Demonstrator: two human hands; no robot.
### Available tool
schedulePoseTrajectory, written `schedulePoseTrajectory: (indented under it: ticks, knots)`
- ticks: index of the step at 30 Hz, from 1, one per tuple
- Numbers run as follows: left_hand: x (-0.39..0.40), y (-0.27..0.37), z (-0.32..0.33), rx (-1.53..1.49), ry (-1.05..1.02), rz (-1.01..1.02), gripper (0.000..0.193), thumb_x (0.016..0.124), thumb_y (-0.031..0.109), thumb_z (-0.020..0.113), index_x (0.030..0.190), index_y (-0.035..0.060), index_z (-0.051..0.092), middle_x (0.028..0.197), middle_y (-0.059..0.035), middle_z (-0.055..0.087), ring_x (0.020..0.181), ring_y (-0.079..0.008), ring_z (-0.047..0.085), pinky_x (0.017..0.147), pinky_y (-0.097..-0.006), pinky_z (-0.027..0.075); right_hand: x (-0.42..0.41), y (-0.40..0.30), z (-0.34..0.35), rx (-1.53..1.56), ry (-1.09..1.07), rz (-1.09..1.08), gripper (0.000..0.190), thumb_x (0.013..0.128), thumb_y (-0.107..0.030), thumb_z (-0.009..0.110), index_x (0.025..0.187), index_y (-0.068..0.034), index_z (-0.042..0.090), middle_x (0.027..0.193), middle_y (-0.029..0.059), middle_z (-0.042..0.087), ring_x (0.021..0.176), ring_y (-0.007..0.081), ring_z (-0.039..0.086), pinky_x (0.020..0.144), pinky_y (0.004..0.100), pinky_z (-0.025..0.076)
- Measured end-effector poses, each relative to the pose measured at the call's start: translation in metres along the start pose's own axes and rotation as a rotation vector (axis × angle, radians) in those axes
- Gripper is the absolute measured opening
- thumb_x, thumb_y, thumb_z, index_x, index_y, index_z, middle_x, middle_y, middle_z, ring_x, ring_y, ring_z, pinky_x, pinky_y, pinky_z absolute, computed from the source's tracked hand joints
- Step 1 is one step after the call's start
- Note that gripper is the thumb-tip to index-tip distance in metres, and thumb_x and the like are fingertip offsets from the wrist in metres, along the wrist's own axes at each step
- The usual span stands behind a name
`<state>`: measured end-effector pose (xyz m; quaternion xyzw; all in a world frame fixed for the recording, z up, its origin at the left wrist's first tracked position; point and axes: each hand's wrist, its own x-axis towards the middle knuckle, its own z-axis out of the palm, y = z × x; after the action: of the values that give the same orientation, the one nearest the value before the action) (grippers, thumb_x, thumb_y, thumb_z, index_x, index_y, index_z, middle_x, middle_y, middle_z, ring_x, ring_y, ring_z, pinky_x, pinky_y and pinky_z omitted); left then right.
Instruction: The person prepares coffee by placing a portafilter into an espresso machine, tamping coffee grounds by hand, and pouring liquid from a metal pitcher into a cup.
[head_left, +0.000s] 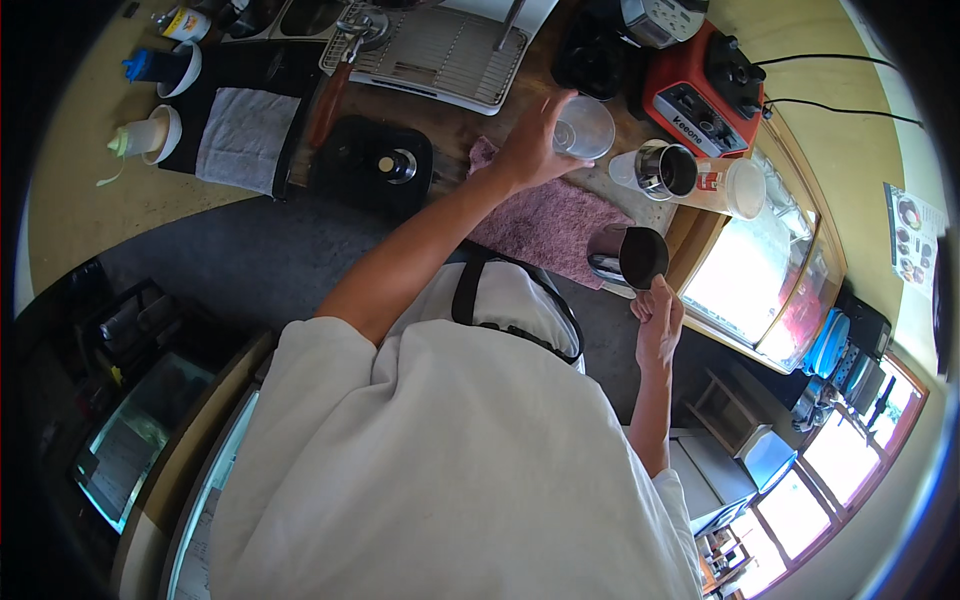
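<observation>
My left hand (534, 146) is wrapped around a transparent plastic cup (586, 129) above the worktop, just past a pink towel (544, 225). The cup looks empty. In my right hand (660, 315) is a stainless steel milk pitcher (609, 251), gripped at its handle side. It is over the towel's right end, its dark mouth turned toward me; I cannot tell what is inside. Beyond it a second metal pitcher (666, 172) stands beside a lidded plastic container (724, 187).
An espresso machine's drip tray (442, 56) is at the back, with a wooden-handled portafilter (337, 86) on it. A tamper (397, 166) rests on a black mat (341, 161). Further left lies a grey cloth (247, 139). A red blender base (701, 105) stands at the right.
</observation>
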<state>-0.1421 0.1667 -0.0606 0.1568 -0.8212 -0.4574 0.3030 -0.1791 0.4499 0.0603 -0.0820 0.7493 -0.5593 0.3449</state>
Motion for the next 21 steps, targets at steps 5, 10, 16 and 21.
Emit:
schedulePoseTrajectory:
  ticks: [5, 10, 16, 21]
  knots:
    - [0.014, -0.011, 0.013, 0.069, -0.032, -0.050, 0.097, 0.065, 0.030, 0.090, 0.141, 0.0021, 0.036, 0.130, -0.0233, 0.049, 0.121, -0.0377, 0.051, 0.102, -0.0452, 0.042, -0.002, 0.007, 0.007, 0.084, 0.082, 0.034, 0.046, 0.099, -0.038, 0.054, 0.065, -0.016, 0.032, 0.062, -0.0056, 0.025, 0.057, 0.0063, 0.026, 0.055, 0.0260, 0.024]
    - [0.015, -0.015, 0.016, 0.109, -0.048, -0.026, 0.102, 0.065, 0.032, 0.090, 0.143, 0.0006, 0.032, 0.131, -0.0246, 0.048, 0.121, -0.0390, 0.051, 0.103, -0.0458, 0.042, -0.002, 0.020, 0.001, 0.094, 0.075, 0.031, 0.043, 0.099, -0.041, 0.051, 0.070, -0.010, 0.045, 0.065, -0.0052, 0.035, 0.060, 0.0056, 0.030, 0.056, 0.0248, 0.027]
    - [0.014, 0.005, 0.002, 0.125, -0.039, -0.008, 0.106, 0.066, 0.038, 0.089, 0.146, 0.0034, 0.028, 0.131, -0.0225, 0.046, 0.124, -0.0385, 0.046, 0.104, -0.0462, 0.041, -0.002, 0.035, 0.000, 0.111, 0.090, 0.024, 0.044, 0.100, -0.042, 0.050, 0.071, -0.009, 0.047, 0.064, -0.0055, 0.034, 0.060, 0.0057, 0.030, 0.056, 0.0247, 0.027]
    - [0.013, 0.047, -0.012, 0.220, 0.079, 0.291, 0.072, 0.074, 0.034, 0.084, 0.131, 0.0055, 0.049, 0.127, -0.0169, 0.052, 0.117, -0.0305, 0.052, 0.098, -0.0428, 0.045, -0.001, 0.050, -0.002, 0.151, 0.088, 0.033, 0.041, 0.100, -0.039, 0.053, 0.069, -0.014, 0.041, 0.064, -0.0061, 0.032, 0.060, 0.0056, 0.030, 0.057, 0.0247, 0.027]
